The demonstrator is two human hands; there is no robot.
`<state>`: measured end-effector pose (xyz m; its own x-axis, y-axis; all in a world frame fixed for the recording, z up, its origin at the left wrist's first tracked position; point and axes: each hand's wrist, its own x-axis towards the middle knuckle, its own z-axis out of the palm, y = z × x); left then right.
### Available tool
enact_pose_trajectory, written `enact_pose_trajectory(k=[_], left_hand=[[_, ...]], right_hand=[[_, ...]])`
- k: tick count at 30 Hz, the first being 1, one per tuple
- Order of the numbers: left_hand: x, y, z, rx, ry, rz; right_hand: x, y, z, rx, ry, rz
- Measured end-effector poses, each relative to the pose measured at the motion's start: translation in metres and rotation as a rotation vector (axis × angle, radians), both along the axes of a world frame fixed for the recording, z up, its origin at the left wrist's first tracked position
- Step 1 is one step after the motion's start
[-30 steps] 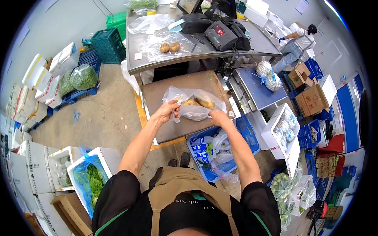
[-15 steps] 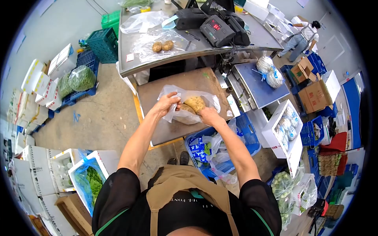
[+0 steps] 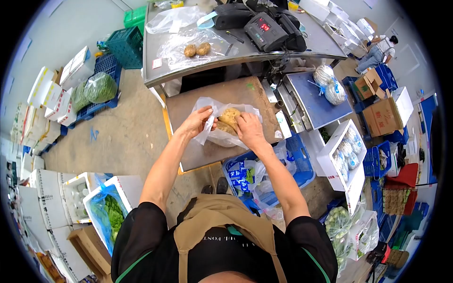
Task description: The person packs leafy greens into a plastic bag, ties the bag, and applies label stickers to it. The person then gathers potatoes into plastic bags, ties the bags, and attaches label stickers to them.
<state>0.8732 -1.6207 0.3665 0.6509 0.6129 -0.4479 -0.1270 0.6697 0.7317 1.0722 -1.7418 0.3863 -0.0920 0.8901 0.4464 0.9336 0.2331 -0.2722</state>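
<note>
Here, lumpy potatoes [image 3: 229, 116] in crinkled translucent bag [image 3: 222, 138]; right fingers [image 3: 242, 123] touching one.

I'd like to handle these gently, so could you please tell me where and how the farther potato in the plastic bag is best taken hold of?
Probably across the right end of the farther potato, from above and the right: its outline rounds off there, the right hand reaches it, the nearer potato takes up the near side, and the left hand holds the plastic bag at left.
</note>
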Motion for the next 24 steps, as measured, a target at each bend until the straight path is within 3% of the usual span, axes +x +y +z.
enact_pose_trajectory(k=[5,11,14,17,19,20,24], left_hand=[[0.001,-0.003,0.006,-0.034,0.019,0.045],[0.004,0.002,0.004,-0.177,0.172,0.057],[-0.005,0.005,0.000,-0.246,0.134,0.023],[-0.013,0.001,0.028,-0.253,0.073,0.000],[-0.024,-0.004,0.045,-0.213,-0.086,-0.052],[-0.023,-0.011,0.054,-0.158,-0.036,-0.049],[-0.024,-0.037,0.083,-0.197,-0.062,-0.023]], right_hand=[[-0.005,-0.007,0.014,0.097,0.146,0.089],[-0.012,-0.004,-0.026,-0.115,0.343,0.284],[-0.002,0.000,-0.053,-0.245,0.333,0.094],[0.018,0.001,-0.080,-0.602,0.183,-0.225],[0.032,0.001,-0.083,-0.747,0.137,-0.245],[0.036,0.002,-0.085,-0.820,0.113,-0.253],[0.037,0.023,-0.107,-0.465,0.248,-0.096]])
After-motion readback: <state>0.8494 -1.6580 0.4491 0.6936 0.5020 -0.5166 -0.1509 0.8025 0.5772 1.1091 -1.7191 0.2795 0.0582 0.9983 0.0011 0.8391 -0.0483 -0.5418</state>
